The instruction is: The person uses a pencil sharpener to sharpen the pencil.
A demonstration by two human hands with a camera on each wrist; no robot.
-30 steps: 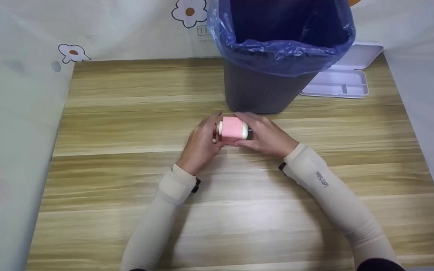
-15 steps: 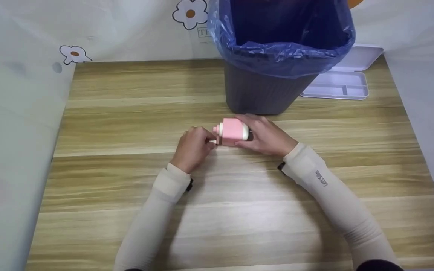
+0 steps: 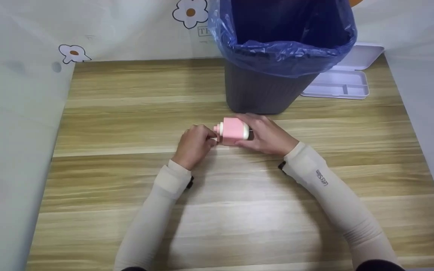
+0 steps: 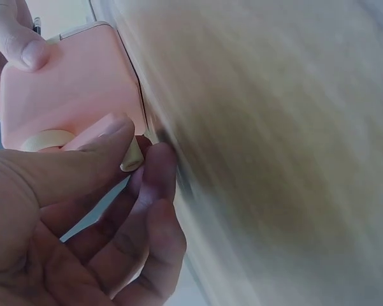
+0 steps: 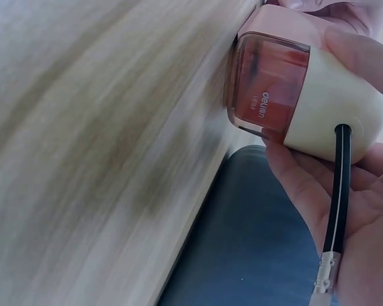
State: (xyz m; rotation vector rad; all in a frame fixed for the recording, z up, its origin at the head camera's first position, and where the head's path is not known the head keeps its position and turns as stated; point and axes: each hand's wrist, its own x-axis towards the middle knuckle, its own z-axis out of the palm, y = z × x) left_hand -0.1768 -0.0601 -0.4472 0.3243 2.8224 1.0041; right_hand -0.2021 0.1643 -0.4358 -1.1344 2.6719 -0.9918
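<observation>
A pink and cream hand-crank pencil sharpener stands on the wooden table in front of the bin. My right hand grips its body from the cream end. Out of that end sticks a black pencil with a pale stripe, its metal ferrule toward the right wrist camera. A clear window over a reddish shavings drawer shows beside it. At the opposite end my left hand pinches the small cream crank knob between thumb and fingers. The crank arm is mostly hidden behind these fingers.
A dark grey bin with a blue liner stands just behind the hands. Right of it lies an open pale lilac pencil case. Patterned sheeting borders the table at the back and sides.
My left hand has drawn back from around the sharpener's crank end and now pinches the crank knob. My right hand keeps its grip in nearly the same place.
</observation>
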